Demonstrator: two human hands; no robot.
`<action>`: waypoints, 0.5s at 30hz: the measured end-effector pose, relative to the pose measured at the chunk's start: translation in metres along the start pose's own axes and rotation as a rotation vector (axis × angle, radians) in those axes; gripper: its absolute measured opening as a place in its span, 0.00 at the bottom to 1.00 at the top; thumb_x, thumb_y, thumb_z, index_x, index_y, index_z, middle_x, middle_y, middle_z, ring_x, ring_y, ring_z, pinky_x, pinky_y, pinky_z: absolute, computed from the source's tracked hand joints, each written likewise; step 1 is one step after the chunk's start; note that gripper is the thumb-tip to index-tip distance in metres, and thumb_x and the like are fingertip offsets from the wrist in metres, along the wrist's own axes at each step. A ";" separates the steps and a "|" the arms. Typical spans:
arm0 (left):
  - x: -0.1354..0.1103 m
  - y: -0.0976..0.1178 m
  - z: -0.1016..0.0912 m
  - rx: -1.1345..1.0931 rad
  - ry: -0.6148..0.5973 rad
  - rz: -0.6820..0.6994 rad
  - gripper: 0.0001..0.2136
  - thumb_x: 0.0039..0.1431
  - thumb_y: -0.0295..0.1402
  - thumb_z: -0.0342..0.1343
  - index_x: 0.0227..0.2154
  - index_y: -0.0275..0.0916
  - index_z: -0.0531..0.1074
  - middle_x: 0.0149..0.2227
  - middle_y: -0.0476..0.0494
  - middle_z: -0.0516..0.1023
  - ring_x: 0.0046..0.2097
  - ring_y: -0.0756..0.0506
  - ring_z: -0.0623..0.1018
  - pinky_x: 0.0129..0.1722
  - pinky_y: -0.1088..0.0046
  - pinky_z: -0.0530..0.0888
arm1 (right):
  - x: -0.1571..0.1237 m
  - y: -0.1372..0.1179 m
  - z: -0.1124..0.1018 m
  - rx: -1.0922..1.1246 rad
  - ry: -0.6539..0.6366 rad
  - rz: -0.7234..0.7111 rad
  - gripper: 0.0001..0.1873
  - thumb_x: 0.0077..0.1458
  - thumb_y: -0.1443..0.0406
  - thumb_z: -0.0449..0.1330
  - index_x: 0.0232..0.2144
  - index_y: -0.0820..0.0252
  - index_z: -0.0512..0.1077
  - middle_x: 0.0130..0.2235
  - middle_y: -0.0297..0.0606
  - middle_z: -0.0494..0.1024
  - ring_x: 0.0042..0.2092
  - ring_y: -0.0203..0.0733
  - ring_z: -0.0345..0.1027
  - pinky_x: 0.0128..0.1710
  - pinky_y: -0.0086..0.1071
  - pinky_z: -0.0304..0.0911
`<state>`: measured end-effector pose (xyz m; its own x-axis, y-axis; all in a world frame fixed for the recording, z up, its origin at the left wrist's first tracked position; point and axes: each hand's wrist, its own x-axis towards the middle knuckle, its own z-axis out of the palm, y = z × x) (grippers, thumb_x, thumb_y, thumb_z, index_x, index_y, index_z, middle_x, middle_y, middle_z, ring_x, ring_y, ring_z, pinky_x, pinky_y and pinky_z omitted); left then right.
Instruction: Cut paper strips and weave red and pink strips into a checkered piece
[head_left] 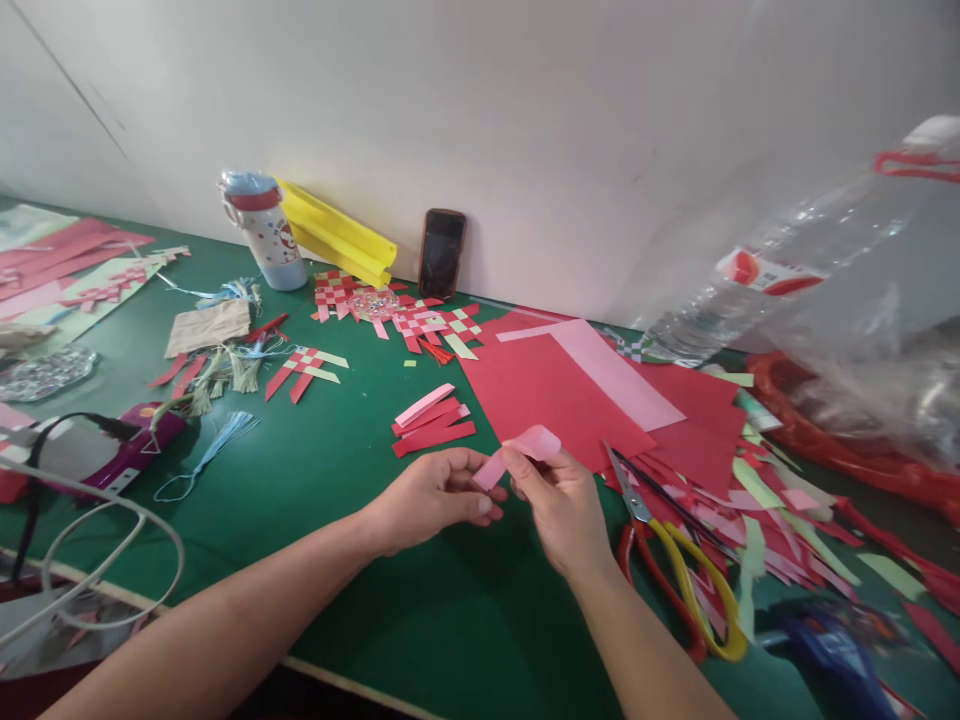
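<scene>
A curled pink paper strip [536, 441] is pinched between the thumb and fingers of my right hand [561, 510]. Its lower left end lies against the loosely curled fingers of my left hand [439, 497], whose thumb sits just below it. Behind the left hand, several cut red and pink strips [435, 425] rest on the green table [360, 610]. Large red paper sheets [540, 385] with a wide pink strip [615, 370] on top lie beyond the right hand. Open scissors [637, 508] with red and yellow handles lie beside the right wrist.
Paper scraps [787, 530] pile up at right, near a large plastic bottle [780, 250] and a blue tool [832, 650]. A phone [442, 252] and a flask [262, 230] stand by the wall. Woven paper pieces [306, 368], tassels [221, 445] and a white cable [139, 510] lie left.
</scene>
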<state>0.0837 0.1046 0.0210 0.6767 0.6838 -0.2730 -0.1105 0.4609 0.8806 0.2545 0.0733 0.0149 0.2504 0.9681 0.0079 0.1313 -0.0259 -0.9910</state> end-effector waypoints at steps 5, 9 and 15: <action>0.001 -0.001 0.001 -0.007 0.096 0.001 0.19 0.48 0.40 0.68 0.35 0.34 0.68 0.35 0.40 0.80 0.34 0.47 0.80 0.38 0.68 0.75 | -0.004 0.002 0.003 -0.035 0.009 -0.035 0.15 0.52 0.52 0.63 0.33 0.58 0.75 0.27 0.34 0.74 0.29 0.38 0.66 0.27 0.30 0.60; 0.002 -0.003 0.001 0.040 0.128 0.058 0.19 0.50 0.45 0.65 0.32 0.35 0.67 0.33 0.43 0.79 0.32 0.49 0.80 0.35 0.70 0.76 | -0.004 -0.002 0.004 -0.025 -0.125 -0.024 0.15 0.54 0.52 0.61 0.31 0.58 0.74 0.29 0.35 0.75 0.32 0.39 0.69 0.31 0.32 0.65; 0.004 -0.003 -0.001 0.116 0.163 0.141 0.16 0.52 0.42 0.64 0.33 0.34 0.70 0.30 0.46 0.77 0.31 0.50 0.79 0.34 0.72 0.75 | -0.003 -0.008 0.004 -0.077 -0.177 0.008 0.16 0.53 0.52 0.63 0.32 0.58 0.76 0.31 0.37 0.77 0.34 0.43 0.72 0.35 0.35 0.68</action>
<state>0.0862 0.1064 0.0164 0.5331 0.8233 -0.1948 -0.1051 0.2929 0.9503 0.2488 0.0718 0.0218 0.0798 0.9963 -0.0304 0.2045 -0.0462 -0.9778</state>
